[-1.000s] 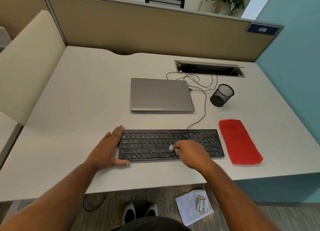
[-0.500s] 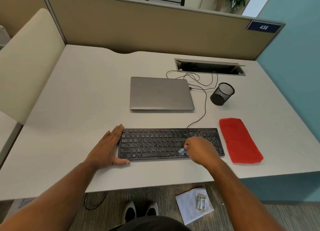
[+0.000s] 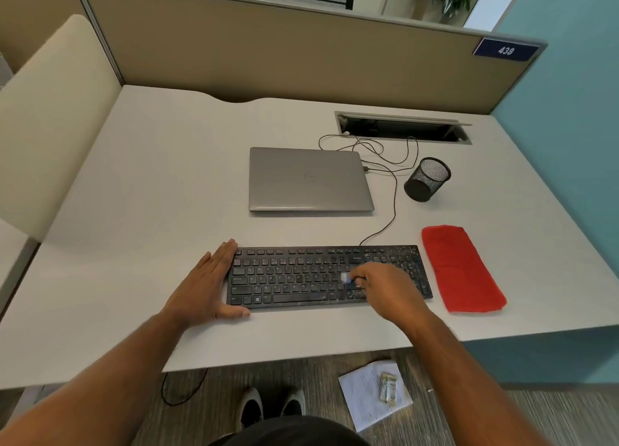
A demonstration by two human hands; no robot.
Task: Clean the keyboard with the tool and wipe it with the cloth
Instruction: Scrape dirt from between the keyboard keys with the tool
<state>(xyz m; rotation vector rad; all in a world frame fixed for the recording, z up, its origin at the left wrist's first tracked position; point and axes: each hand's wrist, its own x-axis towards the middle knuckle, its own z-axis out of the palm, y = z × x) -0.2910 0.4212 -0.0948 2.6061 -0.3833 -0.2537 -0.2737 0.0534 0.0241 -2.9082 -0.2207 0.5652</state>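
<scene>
A black keyboard [image 3: 294, 278] lies near the desk's front edge, with pale specks on its right end. My left hand [image 3: 209, 286] rests flat and open against the keyboard's left end, thumb along its front edge. My right hand [image 3: 385, 286] hovers over the right half of the keys, pinching a small white and blue cleaning tool [image 3: 345, 278] whose tip touches the keys. A folded red cloth [image 3: 462, 268] lies on the desk just right of the keyboard.
A shut grey laptop [image 3: 310, 179] sits behind the keyboard, with black cables [image 3: 392, 191] and a black mesh cup [image 3: 427, 179] to its right. A cable slot [image 3: 403, 127] opens at the desk's back. On the floor lies paper [image 3: 373, 395].
My right hand with the tool swept right along the lower keys, then came back a little to the left and up a row. My left hand has stayed in place.
</scene>
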